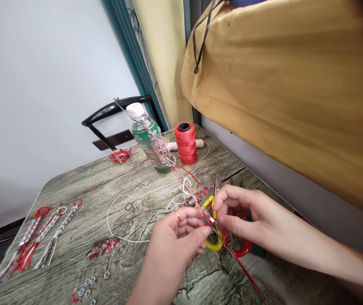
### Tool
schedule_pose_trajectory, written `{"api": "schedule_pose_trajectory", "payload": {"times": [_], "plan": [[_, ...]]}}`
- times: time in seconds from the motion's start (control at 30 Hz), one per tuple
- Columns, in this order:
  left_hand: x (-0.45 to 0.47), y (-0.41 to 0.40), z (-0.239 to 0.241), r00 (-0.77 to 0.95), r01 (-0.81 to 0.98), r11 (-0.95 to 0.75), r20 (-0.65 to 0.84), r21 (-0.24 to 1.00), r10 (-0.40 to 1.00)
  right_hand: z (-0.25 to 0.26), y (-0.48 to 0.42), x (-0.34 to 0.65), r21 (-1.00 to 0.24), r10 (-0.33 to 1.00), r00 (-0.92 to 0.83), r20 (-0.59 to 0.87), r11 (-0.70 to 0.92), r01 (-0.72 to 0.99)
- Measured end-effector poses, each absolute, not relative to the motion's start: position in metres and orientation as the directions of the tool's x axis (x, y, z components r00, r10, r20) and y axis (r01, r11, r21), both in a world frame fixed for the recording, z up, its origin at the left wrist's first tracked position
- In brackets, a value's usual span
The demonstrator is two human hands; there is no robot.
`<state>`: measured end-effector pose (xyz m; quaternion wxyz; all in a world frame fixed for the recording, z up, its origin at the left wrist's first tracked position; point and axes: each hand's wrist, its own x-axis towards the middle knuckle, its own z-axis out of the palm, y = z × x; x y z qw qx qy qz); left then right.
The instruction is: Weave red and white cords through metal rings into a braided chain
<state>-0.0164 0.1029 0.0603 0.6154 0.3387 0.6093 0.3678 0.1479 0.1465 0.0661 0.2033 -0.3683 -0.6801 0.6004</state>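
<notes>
In the head view my left hand (181,233) is closed, thumb against fingers, on a bundle of thin red and white cords (197,199). The bundle runs taut up to a tangle of frayed cord at the bottle and trails toward me as red strands (248,275). A small silvery piece (212,220) sits on the cords between my hands. My right hand (241,212) is pinched around a red cord just right of it; its inner fingers are partly hidden. Below both hands lie scissors with yellow handles (213,245) and another pair with red handles (243,249).
A bottle (151,144) and a red thread spool (185,144) stand at the back. Three braided straps (46,231) lie left, with metal nuts (87,286) and red scraps (103,248) nearer me. Loose white cord (108,218) loops mid-table. Yellow cloth (264,93) hangs at right.
</notes>
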Motion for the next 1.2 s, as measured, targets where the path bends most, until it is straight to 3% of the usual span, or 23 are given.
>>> {"api": "schedule_pose_trajectory", "payload": {"times": [0.33, 0.73, 1.0, 1.1, 1.2], "plan": [[-0.049, 0.097, 0.06, -0.156, 0.085, 0.445, -0.429, 0.892, 0.89, 0.064, 0.154, 0.151, -0.98, 0.762, -0.627, -0.165, -0.056, 0.189], [-0.11, 0.071, 0.053, -0.414, 0.283, 0.484, -0.349, 0.828, 0.841, 0.069, 0.159, 0.157, -0.98, 0.794, -0.586, -0.163, -0.062, 0.189], [-0.107, 0.078, 0.063, -0.29, 0.454, 0.413, -0.307, 0.79, 0.906, 0.071, 0.176, 0.154, -0.909, 0.835, -0.545, -0.073, 0.169, 0.382], [-0.085, 0.093, 0.074, -0.275, 0.375, 0.342, -0.249, 0.862, 0.929, 0.072, 0.186, 0.143, -0.927, 0.818, -0.574, -0.044, 0.181, 0.33], [-0.062, 0.109, 0.081, -0.189, 0.2, 0.311, -0.275, 0.929, 0.943, 0.074, 0.193, 0.129, -0.974, 0.748, -0.656, -0.098, 0.064, 0.219]]}}
